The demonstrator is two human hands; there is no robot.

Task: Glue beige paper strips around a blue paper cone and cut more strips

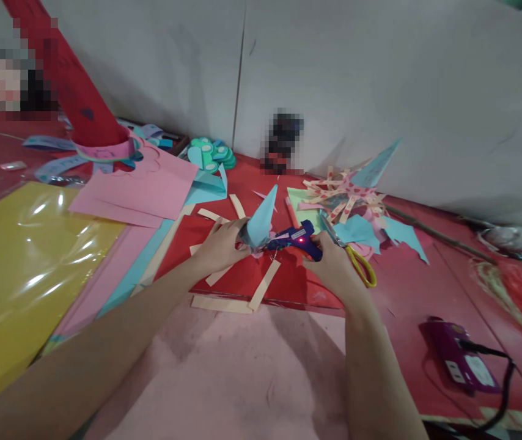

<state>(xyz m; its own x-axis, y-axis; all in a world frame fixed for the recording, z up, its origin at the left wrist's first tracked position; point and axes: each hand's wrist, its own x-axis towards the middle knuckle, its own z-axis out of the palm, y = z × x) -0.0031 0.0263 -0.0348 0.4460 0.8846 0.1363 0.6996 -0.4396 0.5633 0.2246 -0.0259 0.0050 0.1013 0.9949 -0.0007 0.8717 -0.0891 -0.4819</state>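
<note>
My left hand point(222, 246) is closed around the base of a light blue paper cone point(261, 217) that points up and away. My right hand point(329, 260) grips a dark blue glue gun point(295, 237) whose red light glows. The gun's nozzle touches the cone's lower edge. Both hands hover over a red sheet point(242, 275) strewn with cream paper strips point(264, 284). Yellow-handled scissors point(359, 263) lie just right of my right hand.
Pink sheets point(142, 192) and a shiny yellow sheet point(22, 263) lie at the left. A pile of patterned strips and blue paper shapes point(352, 201) sits at the right. A purple device with a black cable point(460, 360) rests near right. A grey wall point(380, 91) stands behind.
</note>
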